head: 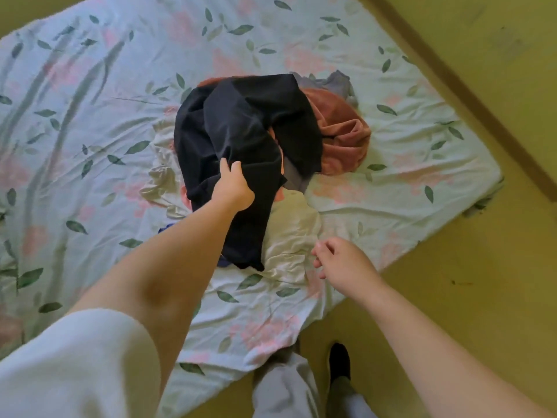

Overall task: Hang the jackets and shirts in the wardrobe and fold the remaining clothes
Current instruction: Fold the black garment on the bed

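A pile of clothes lies in the middle of the bed. On top is a black garment (pixel 241 128), draped over a rust-pink garment (pixel 340 134), a grey-lilac piece (pixel 337 82) and a cream-white garment (pixel 289 233). A scrap of blue cloth (pixel 164 229) peeks out beside my left forearm. My left hand (pixel 235 184) grips a fold of the black garment near its lower middle. My right hand (pixel 340 263) hovers at the bed's near edge beside the cream garment, fingers loosely curled and holding nothing.
The bed wears a pale floral sheet (pixel 90 116) with green leaves and pink flowers. Yellow-green floor (pixel 452 297) surrounds it on the right, with a dark wooden strip (pixel 470 95) running along it. My leg and dark shoe (pixel 339 362) stand at the bed's near corner.
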Available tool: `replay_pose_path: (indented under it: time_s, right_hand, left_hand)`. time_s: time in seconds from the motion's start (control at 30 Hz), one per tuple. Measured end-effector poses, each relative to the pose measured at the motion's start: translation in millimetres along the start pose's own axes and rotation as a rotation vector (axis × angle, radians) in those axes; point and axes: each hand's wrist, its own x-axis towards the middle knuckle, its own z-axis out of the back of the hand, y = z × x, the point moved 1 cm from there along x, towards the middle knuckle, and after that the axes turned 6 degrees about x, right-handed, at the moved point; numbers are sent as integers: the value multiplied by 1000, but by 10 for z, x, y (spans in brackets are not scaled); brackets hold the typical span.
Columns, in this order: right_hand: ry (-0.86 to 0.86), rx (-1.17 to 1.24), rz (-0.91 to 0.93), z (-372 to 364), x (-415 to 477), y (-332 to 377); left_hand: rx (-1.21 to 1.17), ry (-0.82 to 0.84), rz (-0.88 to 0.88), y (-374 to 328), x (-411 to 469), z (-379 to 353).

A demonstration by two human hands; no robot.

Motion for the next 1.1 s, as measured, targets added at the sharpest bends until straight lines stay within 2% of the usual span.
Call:
replay_pose_path:
  time_s: [0.2,0.27,0.33,0.4,0.5,0.57,0.7,0.8,0.87,0.93,1.03,1.1]
  right_hand:
    - [-21,56,-127,-130,-55,-348]
    - [-22,82,-157,-167,-99,-378]
    - [-15,70,-167,-196,-155,-339]
    - [-3,45,-166,-212,-188,-239]
    - [4,33,-143,-252,-174,-40]
    - [30,42,-102,-317,-168,135]
    - [63,75,72,-445,-207,564]
    - [-125,11,173,-408,-299,807]
    - [-266,-45,196,-296,-372,908]
    - [-329,7,244,-131,-472,1011]
    - [-372,89,355,177,-598,1203]
    - [-401,106,385,383,-732,1381]
  left_hand:
    - [11,115,70,172,210,-208]
    - [33,149,2,60,63,-241]
    - [-40,145,-106,-97,-190,-240]
    - [-184,77,-156,-211,-478,-76]
    - [-137,-236,-229,-218,-914,359]
    - [-175,-329,-281,-192,-1193,674]
    - [-547,-159,-304,-211,-1575,1269]
    - [-746,-186,-349,-286,-1853,1741]
    - [-969,-165,-351,-327,-2030,2006]
    - [-1142,-129,-342,-365,-2208,2225]
    - [-1257,-113,-373,-431,-2395,2467]
    - [-1262,-168,-378,-478,-2447,2603]
